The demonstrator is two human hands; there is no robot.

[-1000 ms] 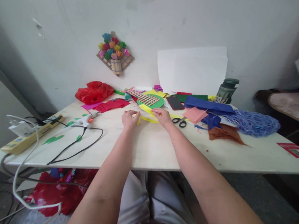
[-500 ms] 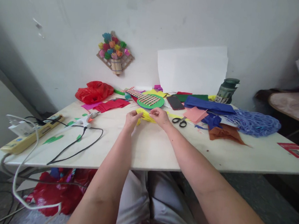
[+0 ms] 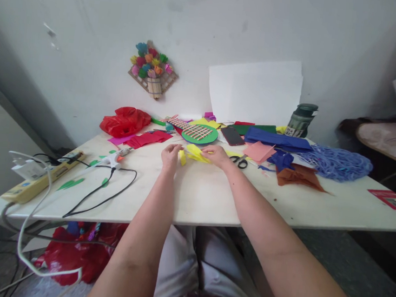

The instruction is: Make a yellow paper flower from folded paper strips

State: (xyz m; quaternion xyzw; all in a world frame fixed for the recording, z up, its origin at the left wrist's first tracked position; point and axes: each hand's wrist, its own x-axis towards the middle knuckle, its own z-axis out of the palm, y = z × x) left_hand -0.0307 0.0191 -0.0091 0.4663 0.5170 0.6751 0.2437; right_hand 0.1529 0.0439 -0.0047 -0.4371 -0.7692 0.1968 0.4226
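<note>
Above the middle of the table, my right hand (image 3: 217, 156) pinches a gathered, folded strip of yellow crepe paper (image 3: 197, 154). To its left, my left hand (image 3: 171, 156) is closed, thumb against fingers. A small yellow paper end (image 3: 182, 157) shows right at its fingertips; whether it joins the larger strip is hard to see. Black-handled scissors (image 3: 239, 161) lie just beyond my right wrist, partly covered by it. Behind my hands rests a green round piece with a lattice of thin sticks (image 3: 199, 133).
Left: a hot glue gun (image 3: 113, 160), its black cord, a power strip (image 3: 44, 176), red paper (image 3: 150, 139) and a red plastic bag (image 3: 126, 122). Right: a phone (image 3: 232, 136), pink paper (image 3: 260, 150), blue paper (image 3: 277, 140), brown paper (image 3: 300, 178), blue strands (image 3: 340, 163) and a green bottle (image 3: 301, 120).
My hands have moved slightly apart, the left one leftward and the right one a little rightward. The yellow paper between them now shows as a larger strip and a small end.
</note>
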